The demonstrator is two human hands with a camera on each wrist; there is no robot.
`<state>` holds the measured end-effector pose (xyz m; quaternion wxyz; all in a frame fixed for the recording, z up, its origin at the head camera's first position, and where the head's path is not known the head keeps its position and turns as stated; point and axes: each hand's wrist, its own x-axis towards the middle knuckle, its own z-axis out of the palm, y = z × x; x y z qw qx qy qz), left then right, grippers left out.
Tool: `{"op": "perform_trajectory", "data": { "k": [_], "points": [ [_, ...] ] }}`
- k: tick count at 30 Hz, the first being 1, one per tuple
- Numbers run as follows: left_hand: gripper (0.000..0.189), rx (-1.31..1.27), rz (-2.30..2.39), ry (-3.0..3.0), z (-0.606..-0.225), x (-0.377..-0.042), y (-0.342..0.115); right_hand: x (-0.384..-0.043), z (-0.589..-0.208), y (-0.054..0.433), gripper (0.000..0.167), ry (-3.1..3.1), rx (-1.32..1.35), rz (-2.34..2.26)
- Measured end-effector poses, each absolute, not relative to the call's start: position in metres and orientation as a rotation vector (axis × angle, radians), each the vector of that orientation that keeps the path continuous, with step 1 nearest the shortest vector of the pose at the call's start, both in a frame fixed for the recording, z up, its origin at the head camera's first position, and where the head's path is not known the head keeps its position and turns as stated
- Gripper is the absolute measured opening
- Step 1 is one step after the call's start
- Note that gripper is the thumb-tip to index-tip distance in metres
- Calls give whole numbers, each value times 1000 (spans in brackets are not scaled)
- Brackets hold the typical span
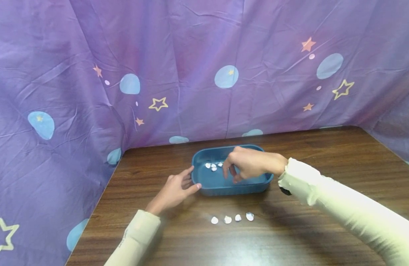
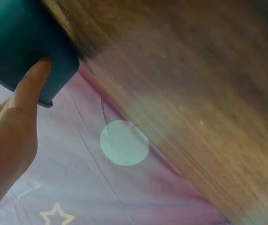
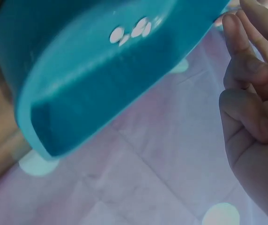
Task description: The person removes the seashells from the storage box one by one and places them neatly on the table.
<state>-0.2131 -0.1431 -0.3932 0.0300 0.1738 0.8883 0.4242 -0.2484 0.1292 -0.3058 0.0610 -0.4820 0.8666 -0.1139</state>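
Observation:
A blue oval plastic tub (image 1: 231, 190) stands on the table with several small white pieces (image 1: 214, 169) at the left of its floor; they look like shells or flat pebbles. My left hand (image 1: 176, 190) holds the tub's left end, thumb against the outer wall near the front corner and fingers around the end. In the left wrist view the thumb (image 2: 33, 82) presses the tub wall (image 2: 61, 70). Over the tub is my right hand (image 1: 247, 162), fingers bent downward and thumb apart from the index finger. I see nothing between them. Fingers partly hide the tub's floor.
In front of the tub, several more white pieces (image 1: 227, 220) lie in a row on the brown wooden table (image 1: 151, 162). A purple cloth (image 1: 191, 48) with stars and blue spots hangs behind and at the sides. A dark band (image 1: 285, 191) shows at the right cuff.

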Motion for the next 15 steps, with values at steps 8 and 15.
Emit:
{"op": "perform_trajectory", "data": {
  "k": [8, 15],
  "points": [
    [76, 525, 1295, 2743, -393, -212, -144, -276, -303, 122, 27, 2674, -1468, -226],
    [75, 544, 1280, 2748, -393, -213, -143, -299, -305, 118, 23, 2692, -1438, -276]
  ]
}}
